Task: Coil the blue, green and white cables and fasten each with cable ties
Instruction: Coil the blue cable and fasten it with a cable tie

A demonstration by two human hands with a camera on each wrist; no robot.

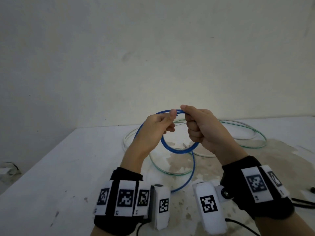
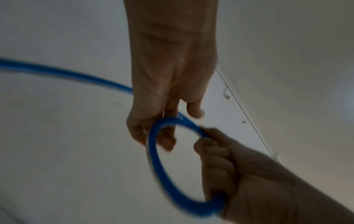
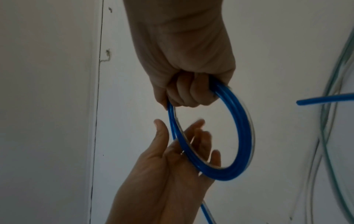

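Above the middle of the white surface [image 1: 68, 167], both hands hold the blue cable [image 1: 179, 151] raised as a small coil of several turns. Right hand [image 1: 204, 128]: fingers clamped in a fist round the coil's right side. Left hand [image 1: 156, 126]: thumb on the top strand, fingers loosely bent beneath it. A slack blue tail drops to the surface. Green cable [image 1: 252, 147] and white cable [image 1: 238, 122] lie uncoiled farther back, overlapping.

Dim, grey indoor light. In the head view a pale glow lies on the wall [image 1: 170, 89] just behind the gripped cable [image 1: 179, 150], and the corners darken. Both wrist views are dusky and soft, and the cable smears with motion blur away from the grip.
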